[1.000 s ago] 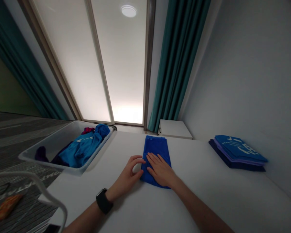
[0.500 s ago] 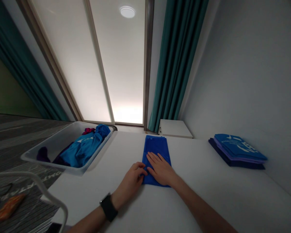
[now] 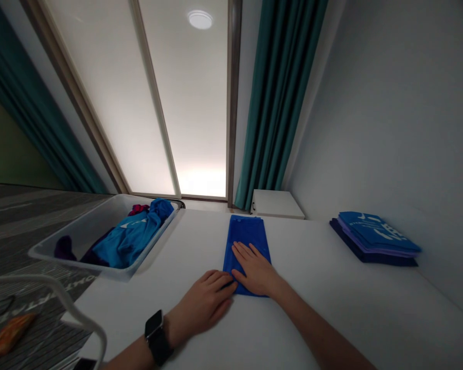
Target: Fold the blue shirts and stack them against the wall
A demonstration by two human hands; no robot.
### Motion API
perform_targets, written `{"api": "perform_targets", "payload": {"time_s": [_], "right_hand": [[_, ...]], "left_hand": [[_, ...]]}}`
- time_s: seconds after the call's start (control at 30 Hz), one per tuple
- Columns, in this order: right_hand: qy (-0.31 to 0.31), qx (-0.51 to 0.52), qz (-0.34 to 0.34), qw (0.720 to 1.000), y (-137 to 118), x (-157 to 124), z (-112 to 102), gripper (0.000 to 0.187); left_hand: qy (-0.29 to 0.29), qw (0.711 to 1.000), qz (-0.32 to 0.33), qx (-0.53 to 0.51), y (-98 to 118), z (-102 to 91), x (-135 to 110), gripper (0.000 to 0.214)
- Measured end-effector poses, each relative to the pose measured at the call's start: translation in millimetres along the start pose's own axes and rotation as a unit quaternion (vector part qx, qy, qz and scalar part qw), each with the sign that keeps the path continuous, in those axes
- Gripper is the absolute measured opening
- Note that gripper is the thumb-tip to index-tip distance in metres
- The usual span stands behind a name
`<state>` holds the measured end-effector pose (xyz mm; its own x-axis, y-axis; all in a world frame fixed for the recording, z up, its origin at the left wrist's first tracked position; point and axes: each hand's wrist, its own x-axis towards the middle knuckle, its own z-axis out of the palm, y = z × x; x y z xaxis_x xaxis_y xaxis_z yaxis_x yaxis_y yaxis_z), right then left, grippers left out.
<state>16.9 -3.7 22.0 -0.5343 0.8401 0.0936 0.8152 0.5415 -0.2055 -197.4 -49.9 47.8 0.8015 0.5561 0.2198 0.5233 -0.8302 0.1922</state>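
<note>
**Part folded, part loose**

The white surface (image 3: 308,257) spreads beneath your left hand (image 3: 208,300) and right hand (image 3: 252,270). Beyond them to the left, the plastic bin (image 3: 100,218) holds loose clothes (image 3: 125,241), which look like the part left undone; overlapping folds make them impossible to count. Well to the right of your hands, the folded stack (image 3: 374,236) seems to be the finished part. The blue cloth (image 3: 247,231), directly under your right hand, lies as a flat, narrow rectangle, apparently folded at least partly, and apart from the stack. Your right hand rests palm down, fingers nearly straight, gripping nothing and hiding the cloth's middle. Your left hand bends its fingers at the near left corner; whether they pinch it, you cannot tell.
</note>
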Motion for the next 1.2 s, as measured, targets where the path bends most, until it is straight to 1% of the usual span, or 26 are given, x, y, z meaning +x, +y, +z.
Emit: {"api": "perform_targets", "payload": {"time_s": [0.1,0.2,0.27,0.33,0.43,0.6,0.73,0.9,0.97,1.07,1.13,1.2], "right_hand": [[-0.002,0.001,0.0,1.0,-0.5,-0.1,-1.6,0.067],[-0.005,0.002,-0.002,1.0,-1.1,-0.4,-3.5,0.068],[-0.005,0.002,-0.001,1.0,-1.3,-0.8,-4.3,0.069],[-0.003,0.002,0.0,1.0,-1.2,-1.1,-4.4,0.07],[-0.006,0.004,-0.001,1.0,-0.4,-1.2,-3.5,0.071],[-0.01,0.005,0.002,1.0,0.4,-0.2,-0.6,0.071],[0.005,0.006,-0.001,1.0,0.0,-0.4,-1.0,0.069],[0.046,0.007,-0.026,0.999,-5.4,-4.7,-9.8,0.057],[0.063,-0.001,-0.01,0.998,-11.2,-6.6,-11.6,0.053],[0.074,-0.015,0.053,0.996,-22.7,-7.3,-7.7,0.051],[0.067,-0.02,0.082,0.994,-29.5,-6.7,-1.7,0.053],[0.055,-0.024,0.093,0.994,-33.5,-6.2,4.6,0.056]], "left_hand": [[-0.022,0.999,0.017,0.025,-0.9,-3.6,-1.5,0.039],[-0.031,0.999,0.031,0.009,-4.5,-6.2,-6.0,0.044],[-0.023,0.999,0.029,-0.018,-6.7,-6.7,-10.1,0.047],[-0.003,0.999,0.021,-0.042,-8.6,-5.6,-14.4,0.048],[0.013,0.999,0.019,-0.048,-11.0,-2.6,-20.6,0.051],[-0.021,0.999,0.033,-0.023,-11.9,-3.1,-28.2,0.057],[-0.034,0.999,0.027,-0.025,-11.4,-5.2,-30.1,0.06],[-0.041,0.998,0.018,-0.032,-11.8,-3.8,-30.1,0.061],[-0.04,0.999,0.015,-0.029,-11.4,-3.1,-30.4,0.062],[-0.023,0.999,0.018,-0.029,-10.4,-3.0,-30.7,0.061],[-0.016,0.999,0.022,-0.026,-9.9,-3.3,-30.4,0.059],[-0.02,0.999,0.023,-0.017,-9.9,-3.5,-29.7,0.059]]}}
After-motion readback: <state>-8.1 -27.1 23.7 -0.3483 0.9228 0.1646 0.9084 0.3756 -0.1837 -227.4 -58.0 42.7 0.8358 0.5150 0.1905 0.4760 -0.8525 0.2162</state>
